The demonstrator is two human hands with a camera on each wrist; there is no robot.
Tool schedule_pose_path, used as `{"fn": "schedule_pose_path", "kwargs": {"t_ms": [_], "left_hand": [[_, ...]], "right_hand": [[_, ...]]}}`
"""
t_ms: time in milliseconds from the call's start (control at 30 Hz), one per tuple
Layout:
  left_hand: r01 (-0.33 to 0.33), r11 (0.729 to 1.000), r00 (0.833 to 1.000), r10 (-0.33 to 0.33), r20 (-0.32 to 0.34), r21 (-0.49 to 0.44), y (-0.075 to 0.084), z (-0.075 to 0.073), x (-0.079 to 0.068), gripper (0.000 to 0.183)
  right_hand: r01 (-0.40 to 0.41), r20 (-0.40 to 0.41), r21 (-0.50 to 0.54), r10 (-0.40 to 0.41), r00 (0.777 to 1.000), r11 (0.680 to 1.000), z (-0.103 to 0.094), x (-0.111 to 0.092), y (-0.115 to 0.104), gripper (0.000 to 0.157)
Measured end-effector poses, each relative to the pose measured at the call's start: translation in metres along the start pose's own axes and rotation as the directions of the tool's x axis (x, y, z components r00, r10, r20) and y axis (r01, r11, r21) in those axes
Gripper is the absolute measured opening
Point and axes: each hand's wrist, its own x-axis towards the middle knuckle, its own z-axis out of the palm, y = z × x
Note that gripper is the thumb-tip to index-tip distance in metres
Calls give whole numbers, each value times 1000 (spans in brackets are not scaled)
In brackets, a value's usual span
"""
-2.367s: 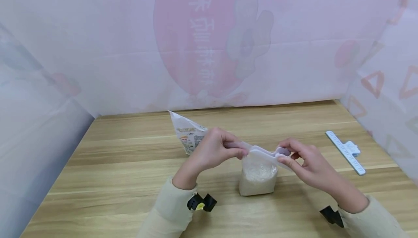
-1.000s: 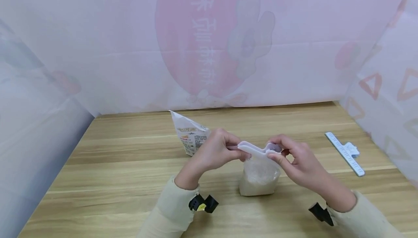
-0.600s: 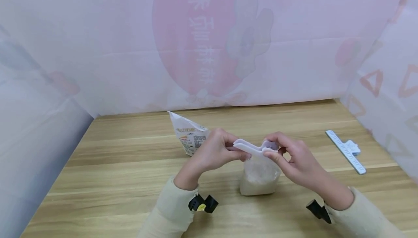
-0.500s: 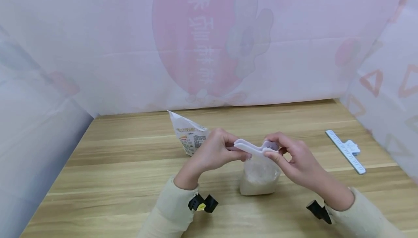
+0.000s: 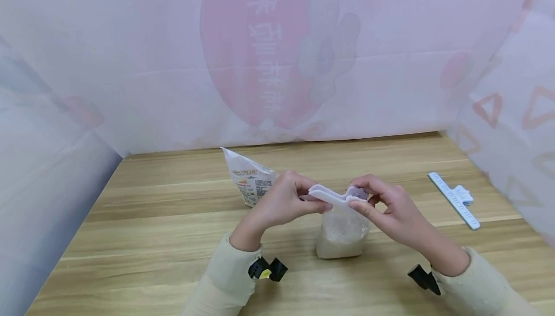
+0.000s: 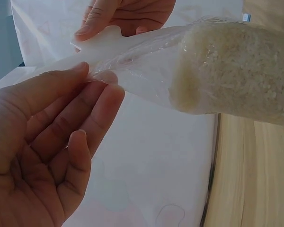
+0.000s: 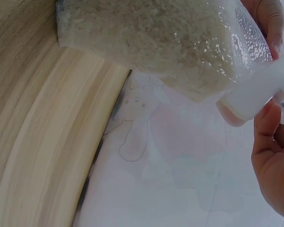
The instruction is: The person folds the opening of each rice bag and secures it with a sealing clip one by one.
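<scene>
A clear plastic bag of white rice [image 5: 342,241] stands on the table in front of me. My left hand [image 5: 284,203] pinches the bag's gathered top between thumb and fingers, plain in the left wrist view, where the rice [image 6: 236,71] fills the far end. Across the top of the bag lies a pale lilac sealing clip [image 5: 327,195], its long bar pointing toward the left hand. My right hand [image 5: 392,212] pinches this clip's handle between thumb and forefinger. In the right wrist view the clip's bar [image 7: 248,97] is right at the bag's end.
Behind the left hand stands a white printed packet [image 5: 249,176], partly hidden. A pale blue sealing clip [image 5: 455,200] lies at the right of the wooden table [image 5: 151,229]. Printed cloth walls [image 5: 151,65] enclose the back and sides.
My right hand has moved left with the lilac clip, whose bar now reaches further over the bag's top. The left hand has kept its pinch; little differs over the last half second.
</scene>
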Motion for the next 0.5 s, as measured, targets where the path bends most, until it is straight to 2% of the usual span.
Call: {"fn": "schedule_pose_path", "kwargs": {"t_ms": [133,300,500], "left_hand": [[12,999,1000,-12,0,-33,-3,-1,-3,8],[70,993,998,-70,-3,-99,-9,0,-8,16],[98,993,995,-97,33,-62,-18,4,-10,23]], "right_hand": [[-53,22,-23,53,998,998,-2,-3,3,31],[-122,75,-60,127,989,991,-7,-10,10,36],[-238,155,-55,244,957,970,-11,-22,17,37]]}}
